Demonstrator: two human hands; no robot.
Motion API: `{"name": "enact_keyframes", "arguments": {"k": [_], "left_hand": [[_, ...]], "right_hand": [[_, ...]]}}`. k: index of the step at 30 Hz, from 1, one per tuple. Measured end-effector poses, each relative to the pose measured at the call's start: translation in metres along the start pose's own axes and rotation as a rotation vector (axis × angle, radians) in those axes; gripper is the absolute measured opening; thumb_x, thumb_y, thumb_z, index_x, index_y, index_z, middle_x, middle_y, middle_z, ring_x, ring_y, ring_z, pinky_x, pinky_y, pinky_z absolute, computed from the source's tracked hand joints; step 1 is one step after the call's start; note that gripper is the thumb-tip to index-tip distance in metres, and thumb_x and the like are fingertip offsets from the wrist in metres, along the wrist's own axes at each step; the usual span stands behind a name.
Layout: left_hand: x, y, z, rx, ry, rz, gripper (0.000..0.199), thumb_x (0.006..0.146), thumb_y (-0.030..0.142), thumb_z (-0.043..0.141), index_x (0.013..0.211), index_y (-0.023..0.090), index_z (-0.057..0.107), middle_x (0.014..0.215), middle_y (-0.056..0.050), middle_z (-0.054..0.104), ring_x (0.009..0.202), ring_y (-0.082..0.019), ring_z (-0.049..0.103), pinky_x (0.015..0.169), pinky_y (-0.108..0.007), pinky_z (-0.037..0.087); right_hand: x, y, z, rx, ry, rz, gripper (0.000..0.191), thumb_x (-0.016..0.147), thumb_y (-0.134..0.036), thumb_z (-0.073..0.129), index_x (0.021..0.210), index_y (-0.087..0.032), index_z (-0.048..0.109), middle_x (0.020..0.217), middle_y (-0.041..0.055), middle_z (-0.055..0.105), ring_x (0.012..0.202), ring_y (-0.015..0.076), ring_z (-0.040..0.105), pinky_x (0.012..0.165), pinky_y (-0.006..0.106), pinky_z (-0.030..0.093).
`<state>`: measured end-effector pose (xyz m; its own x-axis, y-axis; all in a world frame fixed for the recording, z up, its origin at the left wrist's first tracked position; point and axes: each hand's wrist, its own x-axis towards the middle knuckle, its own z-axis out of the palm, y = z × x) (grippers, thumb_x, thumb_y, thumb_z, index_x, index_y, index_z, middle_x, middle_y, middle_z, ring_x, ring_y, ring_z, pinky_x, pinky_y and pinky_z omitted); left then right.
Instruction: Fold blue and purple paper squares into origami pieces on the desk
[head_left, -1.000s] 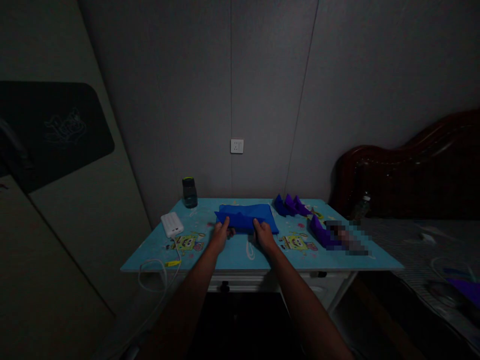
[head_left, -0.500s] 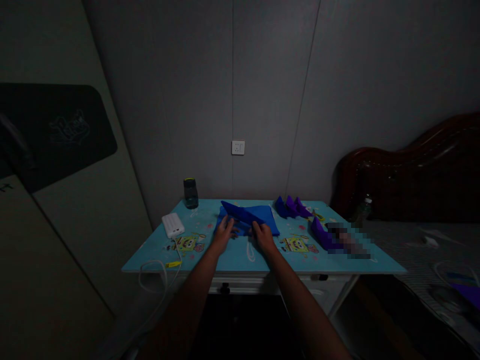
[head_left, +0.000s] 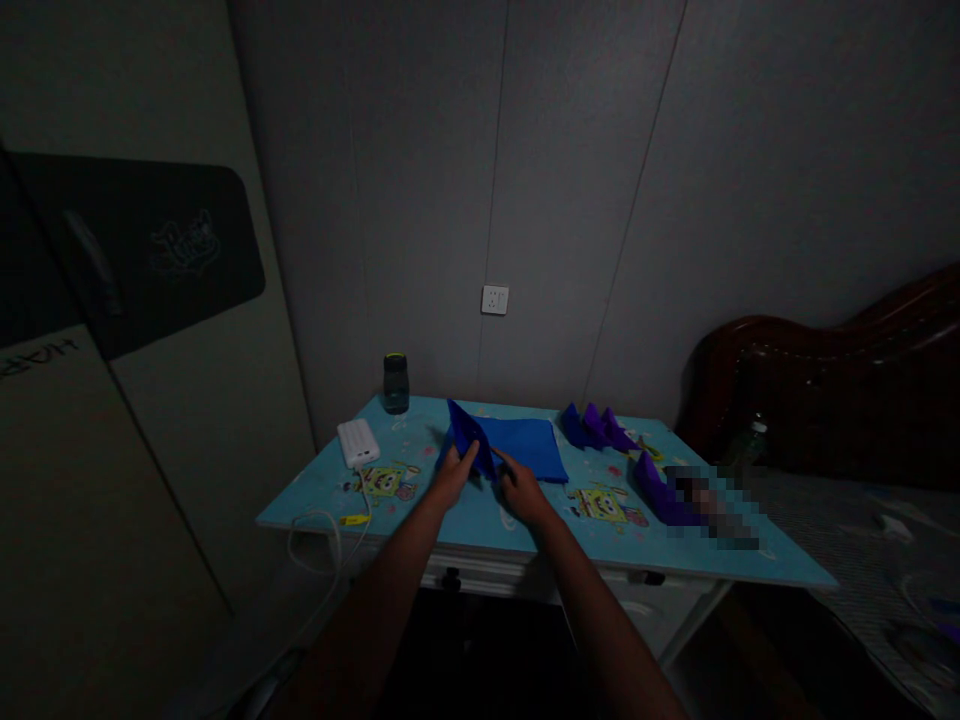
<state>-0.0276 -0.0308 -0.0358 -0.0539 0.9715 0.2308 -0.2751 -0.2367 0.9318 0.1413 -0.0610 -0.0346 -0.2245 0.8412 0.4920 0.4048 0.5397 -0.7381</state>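
A dark blue folded sheet of paper [head_left: 466, 430] is held up above the table, tilted, with its pointed end up to the left. My left hand [head_left: 454, 474] grips its lower left part, thumb on the near face. At the paper's right end is my right hand [head_left: 520, 490], its fingers closed at the edge; the exact pinch is too dark to make out. Beneath both hands lies a flat stack of blue paper sheets [head_left: 529, 447].
Folded purple and blue paper boats [head_left: 598, 428] stand at the back right, near yellow-handled scissors [head_left: 649, 450]. Another purple paper boat [head_left: 660, 492] sits beside a pixelated patch. On the left are a water bottle [head_left: 396, 384] and a white power bank [head_left: 358, 443] with a cable.
The folded paper has turned from a long flat slant to a steeper, more opened shape between my hands. My view has shifted left, so things appear further right.
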Motion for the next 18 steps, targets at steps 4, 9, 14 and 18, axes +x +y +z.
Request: {"name": "enact_keyframes", "arguments": {"k": [4,9,14,18], "left_hand": [[-0.0004,-0.0041,-0.0014,0.158,-0.094,0.013,0.051,0.079,0.059,0.062,0.105,0.015,0.067,0.097,-0.008,0.073,0.098,-0.026,0.064,0.089,-0.037,0.048],[-0.0024,-0.0073,-0.0013,0.332,-0.252,0.015,0.048,0.080,0.058,0.061,0.094,0.013,0.071,0.085,-0.007,0.073,0.085,-0.026,0.065,0.082,-0.037,0.049],[-0.0032,-0.0053,-0.0003,0.421,-0.308,0.038,0.049,0.085,0.057,0.054,0.101,0.013,0.071,0.086,-0.006,0.074,0.084,-0.025,0.065,0.079,-0.036,0.049],[-0.0056,-0.0033,0.0029,0.451,-0.347,0.052,0.048,0.082,0.056,0.060,0.101,0.013,0.070,0.087,-0.007,0.074,0.082,-0.025,0.066,0.077,-0.035,0.051]], "right_hand": [[0.0035,0.0014,-0.0016,-0.009,0.114,0.036,0.046,0.093,-0.028,0.040,0.134,-0.014,0.055,0.090,0.0068,0.073,0.080,0.0180,0.065,0.081,0.032,0.050],[0.0043,0.0011,-0.0026,-0.028,0.190,0.061,0.049,0.093,-0.049,0.042,0.120,-0.015,0.064,0.106,0.0120,0.073,0.094,0.0234,0.067,0.084,0.035,0.051],[0.0030,0.0011,-0.0023,-0.101,0.160,0.077,0.042,0.092,-0.043,0.043,0.104,-0.013,0.070,0.090,0.0105,0.075,0.079,0.0231,0.068,0.077,0.034,0.051],[0.0034,0.0006,-0.0039,-0.160,0.126,0.091,0.034,0.091,-0.036,0.045,0.097,-0.014,0.071,0.086,0.0091,0.076,0.075,0.0225,0.067,0.073,0.031,0.050]]}}
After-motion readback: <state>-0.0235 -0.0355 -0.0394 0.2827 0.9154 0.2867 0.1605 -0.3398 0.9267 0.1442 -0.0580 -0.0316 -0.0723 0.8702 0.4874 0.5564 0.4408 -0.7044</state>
